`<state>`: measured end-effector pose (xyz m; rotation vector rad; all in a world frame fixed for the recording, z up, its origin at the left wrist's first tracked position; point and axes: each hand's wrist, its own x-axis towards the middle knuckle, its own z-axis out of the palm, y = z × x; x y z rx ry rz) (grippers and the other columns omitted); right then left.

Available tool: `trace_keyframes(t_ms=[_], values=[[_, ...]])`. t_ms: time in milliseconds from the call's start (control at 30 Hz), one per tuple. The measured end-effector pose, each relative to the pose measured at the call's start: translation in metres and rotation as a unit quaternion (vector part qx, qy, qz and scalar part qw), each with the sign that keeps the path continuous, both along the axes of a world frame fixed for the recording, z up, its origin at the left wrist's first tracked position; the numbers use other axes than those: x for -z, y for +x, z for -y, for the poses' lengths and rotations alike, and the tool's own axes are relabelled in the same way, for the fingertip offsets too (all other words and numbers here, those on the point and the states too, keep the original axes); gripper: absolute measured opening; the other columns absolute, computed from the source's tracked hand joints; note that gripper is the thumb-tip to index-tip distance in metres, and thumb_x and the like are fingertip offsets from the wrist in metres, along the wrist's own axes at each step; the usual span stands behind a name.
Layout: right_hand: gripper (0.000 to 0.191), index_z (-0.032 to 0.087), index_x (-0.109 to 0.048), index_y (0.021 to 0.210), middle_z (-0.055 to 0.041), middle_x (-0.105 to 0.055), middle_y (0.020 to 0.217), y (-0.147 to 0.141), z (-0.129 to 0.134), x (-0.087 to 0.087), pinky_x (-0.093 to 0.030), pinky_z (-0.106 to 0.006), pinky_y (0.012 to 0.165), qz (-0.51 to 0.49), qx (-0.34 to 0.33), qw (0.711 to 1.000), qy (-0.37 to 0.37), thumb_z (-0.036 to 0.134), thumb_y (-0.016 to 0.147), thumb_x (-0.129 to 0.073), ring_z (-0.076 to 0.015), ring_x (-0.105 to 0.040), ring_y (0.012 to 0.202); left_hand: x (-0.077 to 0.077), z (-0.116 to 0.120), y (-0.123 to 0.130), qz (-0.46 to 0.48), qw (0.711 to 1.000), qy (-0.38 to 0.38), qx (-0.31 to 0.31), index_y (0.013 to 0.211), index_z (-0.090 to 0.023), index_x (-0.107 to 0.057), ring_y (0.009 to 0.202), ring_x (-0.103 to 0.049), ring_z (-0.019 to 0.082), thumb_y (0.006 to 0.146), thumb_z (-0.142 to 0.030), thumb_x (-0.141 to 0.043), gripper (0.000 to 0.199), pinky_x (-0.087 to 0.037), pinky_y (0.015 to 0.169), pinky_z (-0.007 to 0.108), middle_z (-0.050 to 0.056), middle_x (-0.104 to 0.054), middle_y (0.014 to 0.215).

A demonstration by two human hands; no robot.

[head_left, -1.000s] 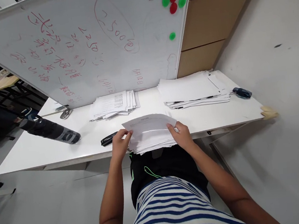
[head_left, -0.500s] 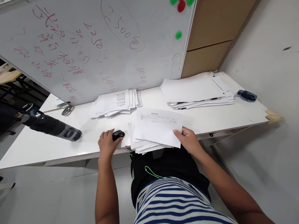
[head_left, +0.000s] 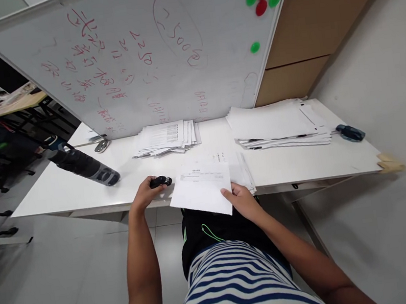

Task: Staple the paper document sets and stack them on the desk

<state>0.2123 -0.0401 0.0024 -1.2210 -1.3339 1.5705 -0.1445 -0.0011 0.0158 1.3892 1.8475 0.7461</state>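
At the desk's front edge, my left hand (head_left: 144,193) is closed around a small black stapler (head_left: 161,181), whose metal-looking end points right. Just right of it, my right hand (head_left: 244,198) pinches the right edge of a printed white sheet (head_left: 201,191), thumb on top. That sheet is lifted and tilted, its lower part reaching past the desk edge over my lap. Behind it a stack of papers (head_left: 245,171) lies partly covered. Whether the held paper is one sheet or more, I cannot tell.
On the white desk (head_left: 83,199) stand a dark bottle (head_left: 84,165), a printed paper pile (head_left: 166,137) and a larger pile (head_left: 273,121). A dark blue object (head_left: 350,132) lies far right. The whiteboard (head_left: 115,14) rises behind, beside cardboard boxes (head_left: 306,26).
My right hand has drawn the printed sheet left and toward me, off the stack, close to the stapler. The stapler is now lifted and turned in my left hand. The view has shifted slightly.
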Motion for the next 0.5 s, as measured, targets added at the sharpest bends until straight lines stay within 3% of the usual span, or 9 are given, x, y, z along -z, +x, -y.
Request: trace_keyframes(t_ms=[133, 367, 500], values=[[0.041, 0.019, -0.066, 0.116, -0.0085, -0.072, 0.115, -0.007, 0.003, 0.002, -0.053, -0.040, 0.092, -0.033, -0.001, 0.999, 0.007, 0.049, 0.090, -0.058, -0.0264, -0.067, 0.105, 0.002, 0.000, -0.002, 0.026, 1.000, -0.001, 0.017, 0.092, -0.020, -0.058, 0.079, -0.060, 0.019, 0.064, -0.046, -0.078, 0.043, -0.045, 0.068, 0.029, 0.002, -0.065, 0.087], [0.041, 0.020, -0.066, 0.118, -0.0087, -0.072, 0.116, -0.013, 0.000, 0.001, -0.053, -0.041, 0.092, -0.022, -0.015, 1.000, 0.003, 0.048, 0.090, -0.057, -0.0275, -0.066, 0.109, 0.006, 0.001, -0.002, 0.047, 0.998, -0.016, 0.048, 0.094, -0.020, -0.058, 0.080, -0.061, 0.020, 0.064, -0.044, -0.077, 0.043, -0.047, 0.068, 0.031, 0.004, -0.064, 0.088], [0.037, 0.020, -0.066, 0.114, -0.0084, -0.073, 0.106, -0.025, -0.002, 0.004, -0.056, -0.038, 0.079, -0.013, -0.039, 0.999, -0.006, 0.046, 0.090, -0.056, -0.0262, -0.069, 0.096, 0.000, 0.002, -0.001, 0.054, 0.995, -0.040, 0.069, 0.099, -0.020, -0.060, 0.081, -0.062, 0.021, 0.063, -0.042, -0.078, 0.046, -0.049, 0.071, 0.033, 0.005, -0.065, 0.092]])
